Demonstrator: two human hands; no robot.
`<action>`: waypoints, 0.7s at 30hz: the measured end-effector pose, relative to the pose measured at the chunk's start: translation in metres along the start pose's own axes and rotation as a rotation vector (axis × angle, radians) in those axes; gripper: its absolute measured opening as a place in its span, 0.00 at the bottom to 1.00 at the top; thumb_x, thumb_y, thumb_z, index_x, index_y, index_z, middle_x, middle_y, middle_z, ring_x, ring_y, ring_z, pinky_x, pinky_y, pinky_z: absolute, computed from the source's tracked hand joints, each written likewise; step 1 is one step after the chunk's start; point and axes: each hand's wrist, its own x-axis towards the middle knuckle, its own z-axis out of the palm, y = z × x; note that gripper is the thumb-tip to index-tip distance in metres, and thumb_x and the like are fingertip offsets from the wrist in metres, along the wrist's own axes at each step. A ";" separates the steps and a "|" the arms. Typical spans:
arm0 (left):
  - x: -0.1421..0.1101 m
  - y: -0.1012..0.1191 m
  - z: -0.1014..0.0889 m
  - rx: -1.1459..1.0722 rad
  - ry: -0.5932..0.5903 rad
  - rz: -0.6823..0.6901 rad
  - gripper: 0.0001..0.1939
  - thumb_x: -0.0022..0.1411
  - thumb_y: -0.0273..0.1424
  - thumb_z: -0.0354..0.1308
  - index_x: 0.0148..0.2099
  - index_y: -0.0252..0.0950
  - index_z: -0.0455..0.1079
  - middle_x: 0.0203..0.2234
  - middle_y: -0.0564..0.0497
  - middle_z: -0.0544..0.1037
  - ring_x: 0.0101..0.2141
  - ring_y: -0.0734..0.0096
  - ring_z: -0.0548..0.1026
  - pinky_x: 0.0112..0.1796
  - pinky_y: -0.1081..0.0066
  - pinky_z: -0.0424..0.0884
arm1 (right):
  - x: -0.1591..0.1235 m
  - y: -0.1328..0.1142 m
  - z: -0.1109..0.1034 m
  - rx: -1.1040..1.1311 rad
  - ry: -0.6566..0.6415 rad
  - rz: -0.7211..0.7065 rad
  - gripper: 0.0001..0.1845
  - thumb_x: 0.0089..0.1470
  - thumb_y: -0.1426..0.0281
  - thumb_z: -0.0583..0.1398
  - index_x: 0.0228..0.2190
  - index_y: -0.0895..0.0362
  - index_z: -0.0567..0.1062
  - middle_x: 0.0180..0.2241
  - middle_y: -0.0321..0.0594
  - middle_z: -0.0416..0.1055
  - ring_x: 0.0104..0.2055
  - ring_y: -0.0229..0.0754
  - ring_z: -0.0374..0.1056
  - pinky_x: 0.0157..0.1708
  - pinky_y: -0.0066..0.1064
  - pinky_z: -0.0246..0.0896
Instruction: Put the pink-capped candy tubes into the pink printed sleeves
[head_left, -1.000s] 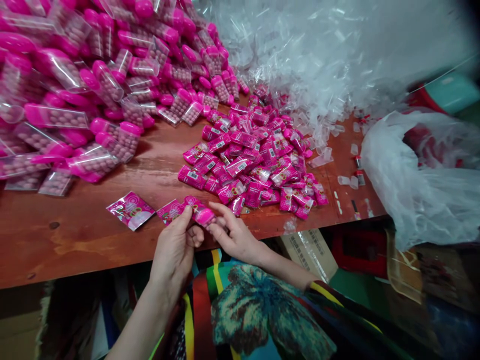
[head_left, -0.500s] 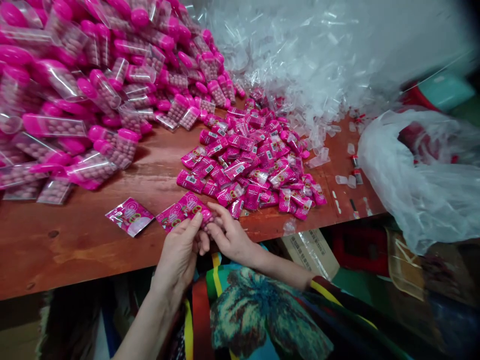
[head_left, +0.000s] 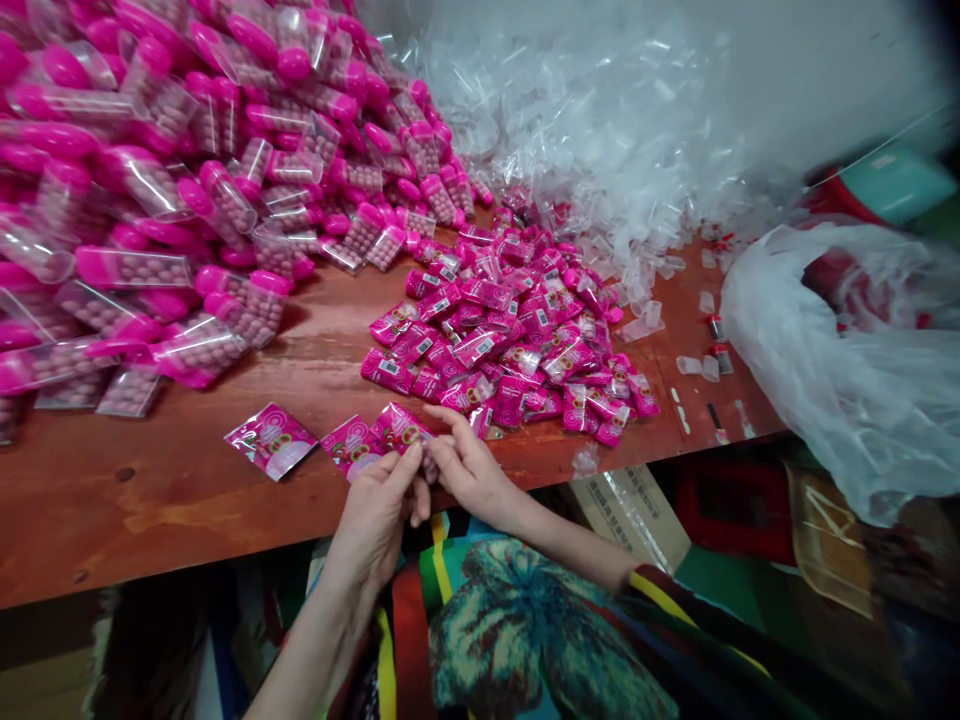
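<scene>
My left hand (head_left: 388,498) is closed, its thumb pressed on the near edge of a pink printed wrapper (head_left: 401,425). My right hand (head_left: 466,468) pinches a small clear container of pink balls (head_left: 430,464) beside that wrapper, with its index finger raised. Fingers cover most of the container, so I cannot tell how far it sits inside the wrapper. Just left of the hands, a second pink wrapper (head_left: 349,446) lies on the wooden table (head_left: 180,510). A third flat wrapper (head_left: 271,441) lies further left.
A tall heap of pink-capped containers with balls (head_left: 180,190) fills the back left. Wrapped packs (head_left: 517,330) are piled ahead of my hands. Clear plastic pieces (head_left: 600,130) heap up behind. A white plastic bag (head_left: 840,350) overhangs the right edge, and a cardboard box (head_left: 634,515) stands below.
The wrapper at my fingers now lies apart from the one beside it, and pink balls show bare at my fingertips. My right index finger has lifted. The whole view has shifted slightly.
</scene>
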 end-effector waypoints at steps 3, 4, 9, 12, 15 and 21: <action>0.000 -0.004 0.000 0.057 -0.012 0.026 0.19 0.55 0.45 0.64 0.26 0.32 0.69 0.16 0.53 0.72 0.13 0.81 0.62 0.15 0.79 0.53 | 0.002 0.001 -0.003 0.085 -0.029 0.073 0.24 0.65 0.60 0.53 0.59 0.54 0.59 0.23 0.27 0.63 0.19 0.30 0.57 0.19 0.21 0.52; 0.000 -0.005 0.000 0.091 -0.011 0.047 0.19 0.56 0.45 0.64 0.26 0.32 0.69 0.16 0.53 0.73 0.13 0.81 0.63 0.15 0.79 0.54 | 0.003 0.002 -0.003 0.111 -0.043 0.096 0.25 0.65 0.59 0.53 0.59 0.55 0.59 0.21 0.26 0.62 0.17 0.30 0.57 0.17 0.20 0.51; 0.001 -0.008 0.003 0.289 0.015 0.175 0.18 0.59 0.43 0.60 0.24 0.35 0.68 0.11 0.55 0.69 0.14 0.79 0.63 0.17 0.77 0.57 | 0.008 0.011 -0.001 0.276 -0.069 0.172 0.27 0.60 0.51 0.56 0.52 0.57 0.64 0.17 0.24 0.63 0.14 0.31 0.59 0.15 0.22 0.55; 0.001 -0.009 0.006 0.341 0.025 0.202 0.17 0.59 0.42 0.59 0.24 0.36 0.67 0.11 0.56 0.68 0.14 0.78 0.63 0.17 0.77 0.58 | 0.008 0.011 0.001 0.321 -0.031 0.202 0.28 0.57 0.50 0.58 0.49 0.58 0.66 0.16 0.24 0.63 0.14 0.31 0.59 0.15 0.21 0.55; -0.004 -0.011 0.007 0.334 -0.003 0.177 0.15 0.58 0.43 0.60 0.31 0.35 0.71 0.18 0.53 0.75 0.17 0.76 0.67 0.18 0.76 0.60 | 0.008 -0.003 -0.006 0.348 0.014 0.207 0.25 0.55 0.51 0.62 0.43 0.57 0.69 0.19 0.27 0.67 0.14 0.30 0.59 0.15 0.21 0.54; -0.024 -0.006 -0.018 0.385 0.165 0.205 0.20 0.59 0.46 0.60 0.39 0.33 0.77 0.16 0.53 0.74 0.18 0.75 0.66 0.22 0.75 0.60 | 0.014 -0.048 -0.029 0.426 -0.028 0.095 0.34 0.62 0.41 0.40 0.43 0.54 0.69 0.26 0.34 0.71 0.12 0.31 0.51 0.13 0.25 0.53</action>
